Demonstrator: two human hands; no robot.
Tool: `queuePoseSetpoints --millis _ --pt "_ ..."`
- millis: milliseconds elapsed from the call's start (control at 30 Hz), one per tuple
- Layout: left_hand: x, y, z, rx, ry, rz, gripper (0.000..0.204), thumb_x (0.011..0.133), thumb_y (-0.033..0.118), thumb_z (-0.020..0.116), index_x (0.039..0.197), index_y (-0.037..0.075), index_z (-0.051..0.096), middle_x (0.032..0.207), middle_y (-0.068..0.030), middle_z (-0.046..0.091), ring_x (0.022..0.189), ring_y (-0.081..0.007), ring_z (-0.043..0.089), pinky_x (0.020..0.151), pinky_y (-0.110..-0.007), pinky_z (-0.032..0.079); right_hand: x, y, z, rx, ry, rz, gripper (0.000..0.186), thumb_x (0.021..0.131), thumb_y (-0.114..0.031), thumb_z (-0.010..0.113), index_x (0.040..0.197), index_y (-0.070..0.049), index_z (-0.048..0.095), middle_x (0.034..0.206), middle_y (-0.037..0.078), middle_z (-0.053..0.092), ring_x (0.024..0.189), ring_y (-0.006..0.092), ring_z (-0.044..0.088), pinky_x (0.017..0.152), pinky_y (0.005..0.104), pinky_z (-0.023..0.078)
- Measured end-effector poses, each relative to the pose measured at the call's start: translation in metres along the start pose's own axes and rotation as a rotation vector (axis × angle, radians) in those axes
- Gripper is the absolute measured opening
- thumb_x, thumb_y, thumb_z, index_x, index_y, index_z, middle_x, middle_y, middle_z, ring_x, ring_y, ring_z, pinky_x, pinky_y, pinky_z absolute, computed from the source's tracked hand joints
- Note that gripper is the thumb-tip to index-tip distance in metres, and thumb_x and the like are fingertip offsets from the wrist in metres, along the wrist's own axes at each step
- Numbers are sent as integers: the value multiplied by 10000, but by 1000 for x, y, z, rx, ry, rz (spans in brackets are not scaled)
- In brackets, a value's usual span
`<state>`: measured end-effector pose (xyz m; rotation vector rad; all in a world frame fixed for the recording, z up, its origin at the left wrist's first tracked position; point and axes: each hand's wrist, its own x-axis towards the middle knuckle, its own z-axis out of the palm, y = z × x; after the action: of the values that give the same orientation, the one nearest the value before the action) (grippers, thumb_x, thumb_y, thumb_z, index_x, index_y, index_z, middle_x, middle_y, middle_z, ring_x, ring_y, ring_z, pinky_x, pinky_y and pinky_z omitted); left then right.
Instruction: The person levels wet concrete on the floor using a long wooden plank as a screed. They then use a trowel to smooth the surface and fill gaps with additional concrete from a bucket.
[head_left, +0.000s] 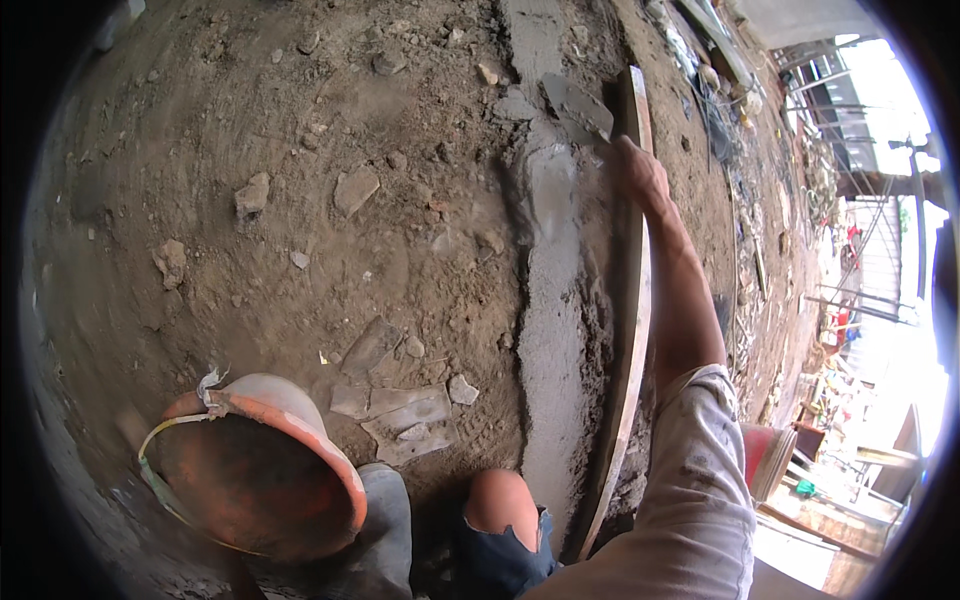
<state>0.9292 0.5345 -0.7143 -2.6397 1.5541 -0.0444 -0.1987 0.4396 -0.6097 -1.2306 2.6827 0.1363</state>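
Note:
My right hand (640,175) is closed around the handle of a trowel (578,108), whose flat grey blade rests at the far part of a wet mortar strip (552,330). The mortar near the blade looks smooth and shiny; closer to me it is rougher. Just to the right of the strip, a long narrow wooden board (632,300) stands on edge, passing beneath my wrist. My left hand does not show. An orange bucket (345,470) with a dark, stained inside sits tilted at the near left, its handle (150,450) hanging over the side.
Bare soil with scattered stones (356,190) spreads to the left. Broken flat pieces (410,415) lie near the bucket. My bent knee (502,502) is beside the strip's near end. Debris and planks (715,40) line the right, with a red bucket (768,460) there.

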Motion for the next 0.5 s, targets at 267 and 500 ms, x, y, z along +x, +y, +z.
queuePoseSetpoints --millis 267,500 --pt "13 3 -1 -12 -58 -11 600 1006 406 630 1364 -67 537 1276 -275 641 1163 -437 630 1014 -486 489 84 26 27 173 -86 173 400 1027 -414 539 1166 -63 671 958 184 708 869 327 689 728 456 540" --pt "11 -11 -22 10 -78 -36 595 1007 404 629 1359 -69 542 1268 -276 645 1158 -436 633 1009 -486 490 23 17 1 504 -322 41 375 1072 -429 502 1037 -93 666 615 -20 473 488 142 440 458 362 401"
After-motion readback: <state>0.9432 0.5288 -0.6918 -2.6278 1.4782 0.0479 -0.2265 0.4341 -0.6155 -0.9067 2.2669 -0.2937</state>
